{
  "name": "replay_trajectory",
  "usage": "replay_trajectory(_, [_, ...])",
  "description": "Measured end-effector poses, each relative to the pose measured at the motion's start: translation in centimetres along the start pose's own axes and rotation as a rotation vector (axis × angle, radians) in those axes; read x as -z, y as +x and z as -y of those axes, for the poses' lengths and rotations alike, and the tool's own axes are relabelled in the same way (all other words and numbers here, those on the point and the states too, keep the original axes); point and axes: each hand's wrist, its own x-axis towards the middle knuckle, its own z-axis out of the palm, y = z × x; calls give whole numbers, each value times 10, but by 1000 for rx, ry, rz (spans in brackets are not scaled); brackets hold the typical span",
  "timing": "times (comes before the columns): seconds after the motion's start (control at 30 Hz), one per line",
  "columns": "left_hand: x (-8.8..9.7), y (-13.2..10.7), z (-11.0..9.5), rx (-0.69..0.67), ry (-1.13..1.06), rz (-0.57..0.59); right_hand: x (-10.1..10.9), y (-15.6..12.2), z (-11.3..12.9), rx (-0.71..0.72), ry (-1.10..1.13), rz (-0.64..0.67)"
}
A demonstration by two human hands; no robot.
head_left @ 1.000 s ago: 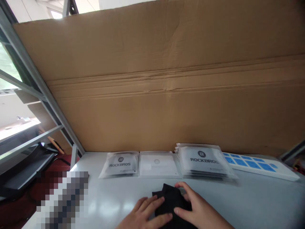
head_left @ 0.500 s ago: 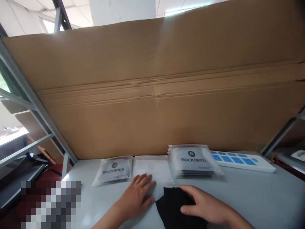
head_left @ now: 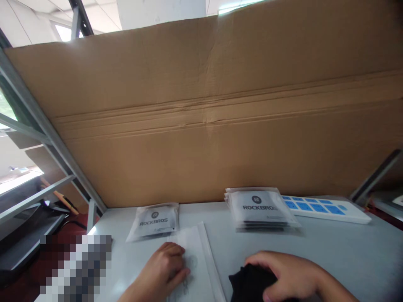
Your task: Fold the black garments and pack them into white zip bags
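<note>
A flat frosted zip bag with faint printing lies at an angle on the table in front of me. My left hand is on its left side, fingers curled and thumb pointing right, gripping the bag's edge. Folded black cloth is bunched in my right hand, low in the view, fingers over its far edge and thumb on the near side. Part of the cloth lies beneath that hand and below the picture's edge. A small gap separates cloth and bag.
A filled ROCKBROS bag lies at the back left of the grey table. Farther right is a stack of similar bags, beside a white panel with blue patches. A cardboard sheet rises behind; a metal frame stands left.
The frosted bag has come away from the back row toward me and turned, with my left hand now curled on it. My right hand has shifted the black cloth slightly right and nearer me.
</note>
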Motion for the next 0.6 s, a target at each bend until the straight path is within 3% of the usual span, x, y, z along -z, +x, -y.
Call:
replay_trajectory(0.1, [-2, 24, -21, 117, 91, 16, 2, 1, 0, -48, 111, 172])
replay_trajectory(0.23, [-9, 61, -43, 364, 137, 150, 8, 4, -9, 8, 257, 175])
replay_trajectory(0.43, [-16, 73, -46, 434, 95, 185, 7, 11, -22, -23, 384, -91])
replay_trajectory(0.6, [-18, 68, -47, 407, -53, 168, -18, 32, -8, -63, 604, -409])
